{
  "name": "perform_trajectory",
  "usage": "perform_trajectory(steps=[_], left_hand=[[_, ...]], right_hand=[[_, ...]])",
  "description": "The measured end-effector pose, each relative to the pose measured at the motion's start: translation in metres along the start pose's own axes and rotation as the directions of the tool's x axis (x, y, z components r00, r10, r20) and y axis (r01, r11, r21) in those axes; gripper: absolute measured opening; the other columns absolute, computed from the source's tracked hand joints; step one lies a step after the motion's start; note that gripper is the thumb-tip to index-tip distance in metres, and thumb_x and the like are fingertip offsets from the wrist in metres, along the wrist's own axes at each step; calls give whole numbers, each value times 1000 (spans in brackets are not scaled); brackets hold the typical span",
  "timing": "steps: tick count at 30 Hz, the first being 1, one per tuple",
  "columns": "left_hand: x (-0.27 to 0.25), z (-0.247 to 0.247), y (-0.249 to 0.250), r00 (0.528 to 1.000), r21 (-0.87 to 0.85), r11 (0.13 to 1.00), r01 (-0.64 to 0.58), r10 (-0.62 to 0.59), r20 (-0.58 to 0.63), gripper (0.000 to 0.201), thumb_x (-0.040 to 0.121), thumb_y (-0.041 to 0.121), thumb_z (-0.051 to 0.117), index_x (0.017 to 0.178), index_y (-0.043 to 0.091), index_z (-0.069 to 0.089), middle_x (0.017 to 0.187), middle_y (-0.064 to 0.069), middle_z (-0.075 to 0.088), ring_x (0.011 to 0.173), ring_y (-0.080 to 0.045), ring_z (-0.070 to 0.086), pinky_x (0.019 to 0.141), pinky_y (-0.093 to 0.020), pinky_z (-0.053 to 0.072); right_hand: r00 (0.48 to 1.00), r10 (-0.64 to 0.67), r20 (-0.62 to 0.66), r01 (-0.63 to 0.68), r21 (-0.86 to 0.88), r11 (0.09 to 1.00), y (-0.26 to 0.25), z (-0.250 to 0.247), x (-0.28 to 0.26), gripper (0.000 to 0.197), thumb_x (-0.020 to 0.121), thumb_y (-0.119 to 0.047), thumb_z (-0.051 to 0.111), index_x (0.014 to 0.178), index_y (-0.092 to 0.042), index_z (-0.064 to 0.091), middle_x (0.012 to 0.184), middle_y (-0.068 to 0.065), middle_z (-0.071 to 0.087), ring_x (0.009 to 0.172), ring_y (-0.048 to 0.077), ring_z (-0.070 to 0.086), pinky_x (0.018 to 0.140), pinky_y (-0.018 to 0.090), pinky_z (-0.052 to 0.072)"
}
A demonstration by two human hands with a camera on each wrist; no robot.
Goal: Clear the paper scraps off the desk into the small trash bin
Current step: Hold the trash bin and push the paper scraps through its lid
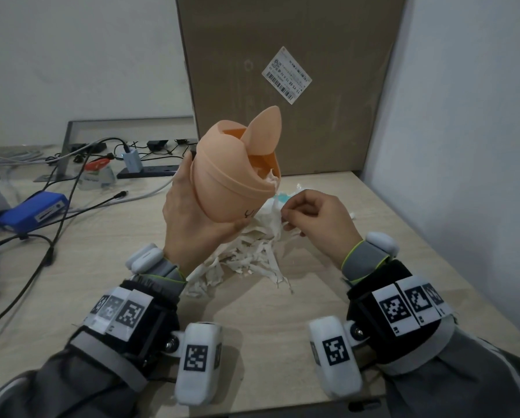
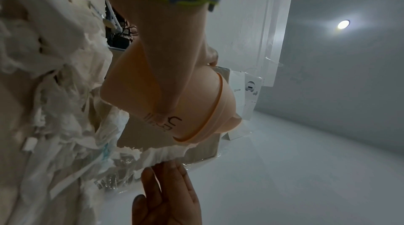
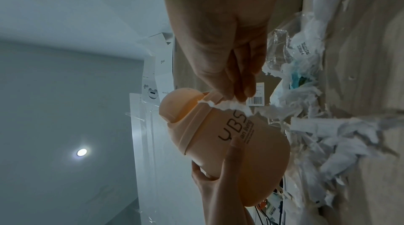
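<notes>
My left hand point(image 1: 189, 212) grips a small peach trash bin point(image 1: 222, 179) round its body and holds it tilted in the air above the desk, its swing lid point(image 1: 264, 131) tipped up. White paper sticks out of the bin's opening. Beside that opening my right hand point(image 1: 287, 215) pinches a white paper scrap point(image 3: 229, 106) between thumb and fingers. A heap of torn white paper scraps point(image 1: 246, 257) lies on the desk point(image 1: 117, 267) under both hands. The right wrist view shows the bin point(image 3: 229, 142) with dark lettering; in the left wrist view its base point(image 2: 131, 90) faces me.
A tall cardboard box point(image 1: 283, 70) stands against the back wall. Cables, a blue device point(image 1: 32, 209) and a power strip point(image 1: 150, 171) crowd the desk's left and back. Clear plastic wrap with something teal point(image 1: 283, 197) lies behind the scraps. A wall bounds the right side.
</notes>
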State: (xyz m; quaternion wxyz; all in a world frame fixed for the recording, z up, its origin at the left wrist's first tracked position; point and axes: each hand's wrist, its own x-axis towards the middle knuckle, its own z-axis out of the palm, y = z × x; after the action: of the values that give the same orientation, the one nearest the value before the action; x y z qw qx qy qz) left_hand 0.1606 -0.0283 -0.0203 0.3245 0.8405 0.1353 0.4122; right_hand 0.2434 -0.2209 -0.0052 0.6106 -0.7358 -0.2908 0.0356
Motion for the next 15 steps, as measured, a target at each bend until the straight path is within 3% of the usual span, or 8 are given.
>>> perform_trajectory(steps=[2,4,8,10,13,15], left_hand=[[0,0,1,1000,3,1000,-2,2,-8,132,42,68,76,151,33,9,149,2,33,135,-24,36,107,-56,35],[-1,-1,1,1000,5,1000,-8,8,-14,132,42,68,75,150,32,9,148,1,33,135,-24,36,108,-56,34],[-1,-1,2,1000,22,1000,-10,11,-15,132,42,69,74,151,31,9,149,0,33,136,-24,35,108,-57,33],[-1,-1,2,1000,20,1000,-7,7,-14,133,41,69,74,151,31,9,149,1,33,136,-24,35,108,-57,33],[0,-1,1,1000,18,1000,-6,6,-10,134,41,69,75,151,31,9,148,2,34,135,-24,36,108,-57,34],[-1,0,1,1000,29,999,-14,15,-8,133,41,68,75,151,30,10,148,1,34,135,-24,36,107,-57,33]], right_hand=[[997,51,52,-50,-24,998,-2,0,-1,14,89,-8,55,85,-21,61,85,0,70,67,10,69,55,19,48],[977,112,181,-99,-76,992,-4,2,-4,18,91,-9,50,92,-26,55,91,-4,66,76,14,70,58,24,50],[910,124,395,-31,-233,972,-5,6,-8,34,86,-17,63,116,-22,50,111,-5,60,92,17,67,67,28,58],[924,112,366,-45,-187,981,-4,7,-8,33,85,-17,66,114,-18,50,107,2,65,89,16,68,67,25,57],[970,46,239,-37,-42,998,-5,5,-5,11,86,-6,62,90,-13,55,84,10,71,69,13,69,62,21,54],[992,-1,128,-4,39,999,-3,3,-3,13,85,1,60,83,-11,58,76,12,71,62,12,69,58,21,53]])
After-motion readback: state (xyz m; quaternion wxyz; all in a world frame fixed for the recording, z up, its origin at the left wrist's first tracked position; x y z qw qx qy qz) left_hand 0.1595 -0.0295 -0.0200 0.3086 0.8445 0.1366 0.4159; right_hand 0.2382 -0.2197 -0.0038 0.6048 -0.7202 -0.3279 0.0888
